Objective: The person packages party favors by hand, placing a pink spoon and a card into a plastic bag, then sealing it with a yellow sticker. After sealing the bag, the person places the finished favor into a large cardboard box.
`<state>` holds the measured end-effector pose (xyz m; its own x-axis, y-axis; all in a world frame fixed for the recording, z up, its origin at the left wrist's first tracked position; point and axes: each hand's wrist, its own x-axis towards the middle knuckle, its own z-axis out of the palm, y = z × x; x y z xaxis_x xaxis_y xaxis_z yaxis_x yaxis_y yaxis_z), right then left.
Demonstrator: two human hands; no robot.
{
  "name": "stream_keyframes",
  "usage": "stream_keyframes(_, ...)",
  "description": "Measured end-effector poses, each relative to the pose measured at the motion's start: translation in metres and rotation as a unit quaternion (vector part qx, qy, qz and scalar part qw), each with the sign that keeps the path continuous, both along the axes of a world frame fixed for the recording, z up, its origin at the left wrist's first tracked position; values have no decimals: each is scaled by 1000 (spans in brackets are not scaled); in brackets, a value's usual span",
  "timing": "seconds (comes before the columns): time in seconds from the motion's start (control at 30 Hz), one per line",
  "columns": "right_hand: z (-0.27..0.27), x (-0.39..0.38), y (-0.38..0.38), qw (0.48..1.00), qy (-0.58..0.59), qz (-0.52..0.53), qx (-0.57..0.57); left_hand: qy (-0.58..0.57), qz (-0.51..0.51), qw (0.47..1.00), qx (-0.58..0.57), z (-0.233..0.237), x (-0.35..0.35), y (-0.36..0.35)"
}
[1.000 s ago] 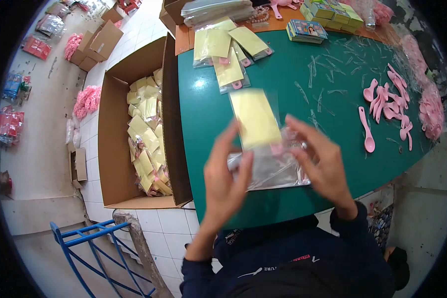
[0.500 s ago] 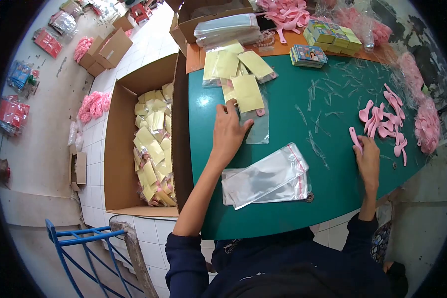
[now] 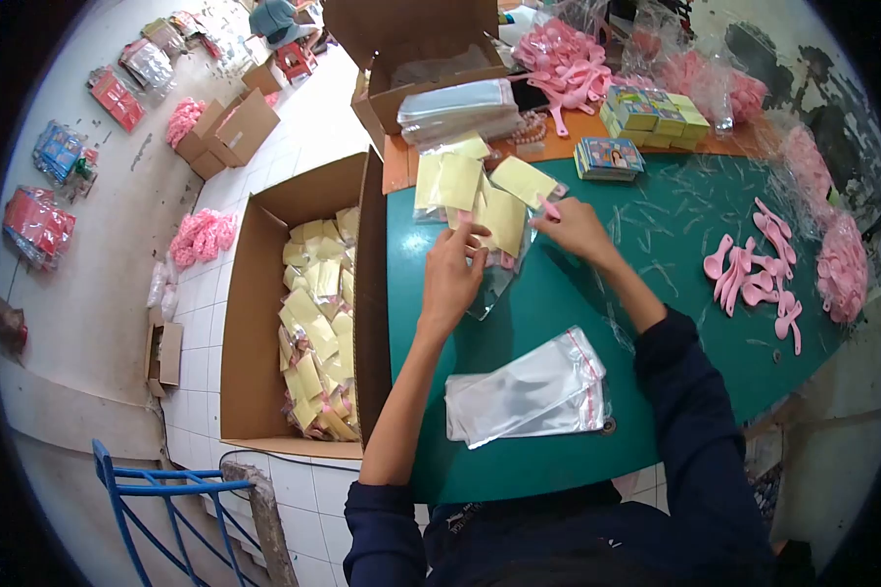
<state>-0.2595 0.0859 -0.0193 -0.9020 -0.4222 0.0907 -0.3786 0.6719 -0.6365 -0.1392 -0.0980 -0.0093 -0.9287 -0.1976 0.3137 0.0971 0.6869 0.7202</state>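
Observation:
My left hand [image 3: 454, 272] has its fingers bent on a clear bag at the lower edge of several bagged yellow cards [image 3: 504, 220]; what its fingertips pinch is too small to tell. Just right of the cards, my right hand [image 3: 573, 230] grips a pink spoon [image 3: 550, 207]. Flat clear bags with a red-marked strip [image 3: 529, 391] lie overlapped near the table's front edge. Loose pink spoons [image 3: 754, 264] are piled at the right of the green table [image 3: 558, 293].
A tall carton [image 3: 240, 342] holding bagged yellow cards stands left of the table. At the back are an open box [image 3: 416, 88], stacked clear bags [image 3: 460, 106], card stacks [image 3: 646, 115] and more pink spoons [image 3: 558, 54]. A person in a cap [image 3: 276, 22] is at the far top.
My right hand has moved left from the spoon pile to the bagged cards, carrying a pink spoon. My left hand's fingers have bent in on the bag. The camera view has shifted slightly.

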Motion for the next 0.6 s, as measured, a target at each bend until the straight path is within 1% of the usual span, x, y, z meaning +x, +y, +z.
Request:
stream_keyframes(0.07, -17, -7, -13, 999, 34, -16, -26, 25, -3, 999, 47, 1, -10, -7)
stream_keyframes(0.1, -16, -10, -14, 999, 36, -22, -23, 34, -6, 997, 73, 2, -14, -8)
stream_keyframes(0.17, -16, -15, -10, 998, 38, -40, -12, 70, 25, 995, 65, 7, -27, -19)
stream_keyframes(0.23, 4, -10, 7, 1000, 24, -10, -13, 101, 54, 991, 72, 5, -36, -30)
stream_keyframes(0.27, 18, -9, 16, 1000, 18, 6, -14, 89, 64, 992, 68, 4, -38, -32)
stream_keyframes(0.33, 34, -10, 34, 991, -2, 122, -61, 64, 83, 993, 58, 11, -36, -31)
stream_keyframes(0.37, 43, -12, 42, 980, -8, 178, -85, 117, 89, 989, 0, 13, -36, -26)
stream_keyframes(0.43, 70, 0, 46, 957, -97, 231, -146, 215, 98, 965, -116, 17, -29, -6)
stream_keyframes(0.47, 84, 7, 46, 940, -140, 258, -176, 78, 1, 996, 38, 24, -27, 0)
stream_keyframes(0.5, 96, 15, 46, 931, -172, 261, -188, 41, -71, 986, 147, 26, -24, 7)
stream_keyframes(0.53, 108, 23, 47, 921, -203, 265, -199, 5, -142, 957, 254, 28, -22, 15)
stream_keyframes(0.57, 118, 30, 46, 910, -234, 270, -209, -31, -209, 910, 357, 30, -20, 21)
stream_keyframes(0.6, 128, 36, 46, 917, -225, 260, -203, -30, -221, 891, 395, 33, -18, 25)
